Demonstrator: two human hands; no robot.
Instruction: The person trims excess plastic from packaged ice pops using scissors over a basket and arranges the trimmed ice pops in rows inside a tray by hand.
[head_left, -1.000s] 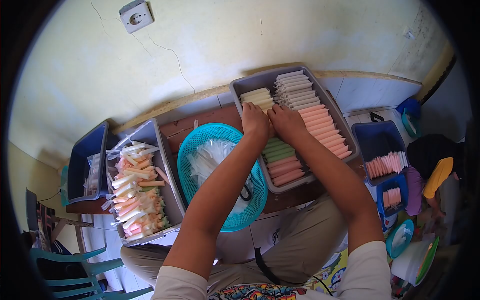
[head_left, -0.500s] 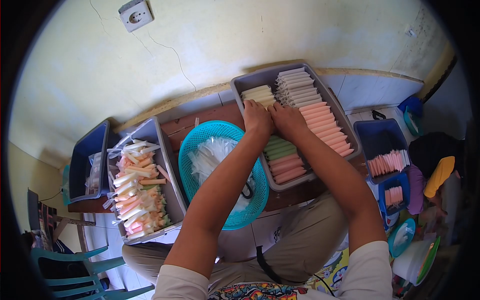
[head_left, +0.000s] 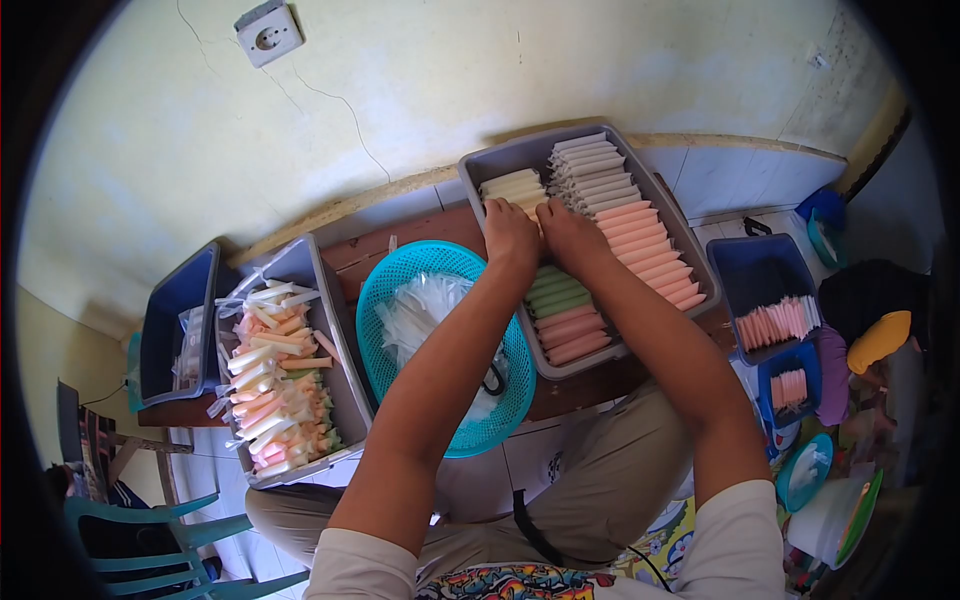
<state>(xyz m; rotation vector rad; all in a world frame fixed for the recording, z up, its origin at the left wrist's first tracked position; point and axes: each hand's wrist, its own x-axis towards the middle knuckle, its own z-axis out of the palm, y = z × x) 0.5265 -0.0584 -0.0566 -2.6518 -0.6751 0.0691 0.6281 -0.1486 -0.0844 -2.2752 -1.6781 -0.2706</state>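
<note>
Bent over a wide gray tub (head_left: 684, 232) on a reddish-brown wooden table (head_left: 352, 258), a person in a light short-sleeved shirt works with two bare hands among rows of filled plastic tubes. The left hand (head_left: 512, 238) and the right hand (head_left: 574, 242) sit side by side above the tub's left column, nearly meeting. Fingers on both curl downward, held close rather than spread; whether they pinch a tube or only press on one, the view does not tell. Cream tubes (head_left: 512, 187) lie just beyond the fingertips, the nearest of them reaching under the fingers, while green tubes (head_left: 558, 294) and darker pink tubes (head_left: 574, 336) fill the column on the near side of the hands. To the right of the fingers, grayish-white tubes (head_left: 592, 168) lie stacked at the far end, with peach-pink tubes (head_left: 645, 248) in a slanting row nearer the person.

Beside the tub, a turquoise mesh basket (head_left: 372, 350) holds clear plastic bags (head_left: 425, 312), partly hidden by the left forearm. Farther left, a second gray bin (head_left: 347, 400) brims with a loose pile of mixed-color tubes (head_left: 275, 385), next to a dark blue bin (head_left: 160, 340). At right, near a blue crate (head_left: 755, 262) of pink and white tubes, a co-worker (head_left: 880, 340) is partly visible.
</note>
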